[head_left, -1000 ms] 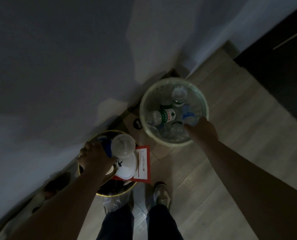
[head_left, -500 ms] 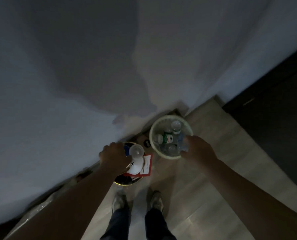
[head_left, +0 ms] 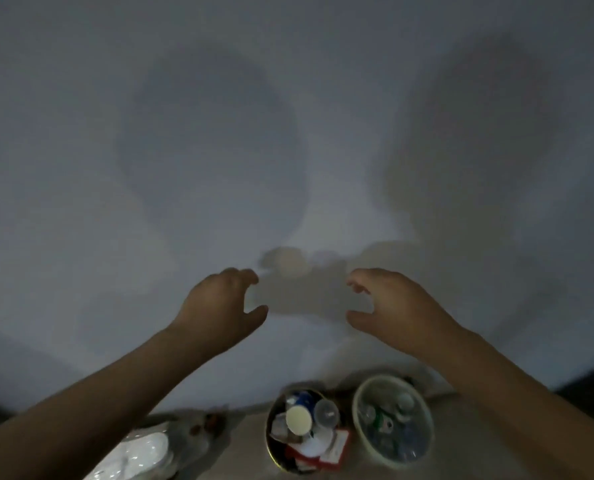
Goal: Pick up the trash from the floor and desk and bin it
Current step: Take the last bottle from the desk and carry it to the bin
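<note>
Two bins stand on the floor against the wall at the bottom of the head view. The dark gold-rimmed bin [head_left: 270, 441] is heaped with cups, lids and red-and-white paper. To its right the pale mesh basket [head_left: 427, 420] holds several clear plastic bottles. My left hand [head_left: 219, 306] and my right hand [head_left: 392, 303] are raised in front of the wall, well above the bins. Both hold nothing, with fingers loosely curved and thumbs apart.
A plain grey wall [head_left: 288, 116] fills most of the view, with shadows of my head and arms on it. A clear plastic bag with white contents [head_left: 139, 452] lies on the floor at lower left. A dark piece of furniture [head_left: 593, 386] shows at the right edge.
Both hands have lifted off the bins and now hang raised and empty before the wall. The view has tilted up, so the bins have dropped to the bottom edge.
</note>
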A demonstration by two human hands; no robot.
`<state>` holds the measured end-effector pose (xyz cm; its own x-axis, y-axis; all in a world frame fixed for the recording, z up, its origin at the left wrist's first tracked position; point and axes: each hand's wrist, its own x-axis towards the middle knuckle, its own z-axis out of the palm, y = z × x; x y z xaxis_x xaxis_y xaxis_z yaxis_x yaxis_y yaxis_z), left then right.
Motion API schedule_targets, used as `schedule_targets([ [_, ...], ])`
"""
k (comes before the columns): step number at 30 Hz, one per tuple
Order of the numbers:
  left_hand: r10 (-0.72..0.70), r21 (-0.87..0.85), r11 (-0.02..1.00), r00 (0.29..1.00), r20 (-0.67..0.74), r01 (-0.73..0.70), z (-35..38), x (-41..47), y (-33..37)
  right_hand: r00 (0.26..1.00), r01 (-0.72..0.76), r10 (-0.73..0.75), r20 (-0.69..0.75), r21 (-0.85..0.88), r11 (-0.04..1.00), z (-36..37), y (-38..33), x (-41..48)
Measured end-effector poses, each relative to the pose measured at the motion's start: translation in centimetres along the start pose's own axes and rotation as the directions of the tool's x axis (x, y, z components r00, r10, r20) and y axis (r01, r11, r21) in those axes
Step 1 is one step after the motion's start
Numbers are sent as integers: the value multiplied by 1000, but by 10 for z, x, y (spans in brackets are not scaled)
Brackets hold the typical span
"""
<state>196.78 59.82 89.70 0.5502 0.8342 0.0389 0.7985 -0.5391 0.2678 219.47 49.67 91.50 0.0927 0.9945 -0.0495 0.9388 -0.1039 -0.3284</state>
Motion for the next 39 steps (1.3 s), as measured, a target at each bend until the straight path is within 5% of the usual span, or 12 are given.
schedule_targets([
  [8, -177, 75, 974, 921, -348, 216, -158, -199, -130, 910, 399, -401, -109, -44, 916, -25, -259, -20],
  [19, -505, 4, 783, 639, -579, 622, -269, -489, -269, 571, 821, -819, -58, 22, 571, 25, -593, -90],
  [31, -724, -108, 411, 252, -642, 905, -322, -677, -427, 157, 983, -987, -24, 101, 154, 132, -895, -106],
  [39, -748, -166, 199, 40, -663, 966, -366, -765, -546, -44, 987, -999, 3, 152, -43, 192, -1084, -92],
])
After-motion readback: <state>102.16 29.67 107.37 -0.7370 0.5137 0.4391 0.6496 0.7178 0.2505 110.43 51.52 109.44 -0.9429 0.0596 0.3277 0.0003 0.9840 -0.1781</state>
